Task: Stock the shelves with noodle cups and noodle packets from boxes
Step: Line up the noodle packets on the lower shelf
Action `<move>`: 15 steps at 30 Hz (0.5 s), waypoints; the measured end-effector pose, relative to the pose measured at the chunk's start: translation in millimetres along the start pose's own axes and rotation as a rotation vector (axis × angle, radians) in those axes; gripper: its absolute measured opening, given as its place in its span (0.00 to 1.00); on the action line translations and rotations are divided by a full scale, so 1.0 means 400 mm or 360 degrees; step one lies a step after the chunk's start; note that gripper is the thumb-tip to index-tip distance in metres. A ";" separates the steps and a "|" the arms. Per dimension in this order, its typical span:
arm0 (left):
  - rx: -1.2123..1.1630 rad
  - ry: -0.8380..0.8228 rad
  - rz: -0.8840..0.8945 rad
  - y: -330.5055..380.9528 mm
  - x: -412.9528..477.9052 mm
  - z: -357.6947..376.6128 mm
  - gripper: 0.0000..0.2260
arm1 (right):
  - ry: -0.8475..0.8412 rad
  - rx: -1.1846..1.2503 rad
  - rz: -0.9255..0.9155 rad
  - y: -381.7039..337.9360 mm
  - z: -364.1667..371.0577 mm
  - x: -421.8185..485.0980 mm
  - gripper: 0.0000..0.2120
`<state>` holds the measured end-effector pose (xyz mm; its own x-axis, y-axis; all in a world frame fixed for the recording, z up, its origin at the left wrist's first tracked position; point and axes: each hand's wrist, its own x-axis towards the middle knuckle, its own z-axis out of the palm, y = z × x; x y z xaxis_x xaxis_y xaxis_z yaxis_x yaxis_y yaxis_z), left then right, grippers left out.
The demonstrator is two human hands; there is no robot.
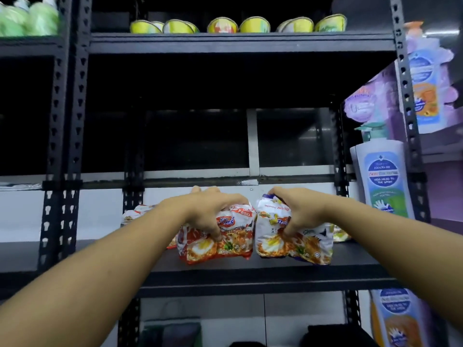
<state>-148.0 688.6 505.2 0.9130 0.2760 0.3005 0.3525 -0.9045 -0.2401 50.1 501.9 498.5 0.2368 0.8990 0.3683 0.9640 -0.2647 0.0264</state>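
Both my arms reach onto a dark metal shelf [250, 271]. My left hand [210, 209] grips the top of a red-and-white noodle packet stack [225, 244] standing near the shelf's front edge. My right hand [298, 209] grips a purple-and-white noodle packet stack [300, 246] right beside it; the two stacks touch. More packets lie behind on the shelf, one at the left [135, 212] and one at the right [339, 232], partly hidden. Yellow noodle cups [223, 25] line the upper shelf, seen from below.
Black perforated uprights [75, 121] frame the bay. White pump bottles with blue labels [383, 176] stand on the rack to the right, with more above and below. Green packs [30, 18] sit at upper left. Dark bags lie on the bottom level.
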 end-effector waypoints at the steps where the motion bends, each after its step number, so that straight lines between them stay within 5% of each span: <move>1: 0.0124 -0.0015 -0.0038 -0.005 0.015 0.029 0.45 | -0.0020 -0.0027 0.0003 0.003 0.020 0.010 0.43; 10: 0.0069 -0.0092 -0.0065 -0.009 0.054 0.136 0.48 | 0.0062 -0.0647 -0.0023 0.035 0.116 0.036 0.46; 15: 0.0165 0.0136 -0.0048 -0.011 0.050 0.169 0.38 | 0.0036 -0.0796 0.0021 0.024 0.127 0.043 0.45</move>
<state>-117.3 720.3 449.8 0.8824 0.2698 0.3855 0.4028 -0.8566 -0.3225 69.6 532.6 457.9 0.2404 0.8883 0.3913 0.7835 -0.4156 0.4620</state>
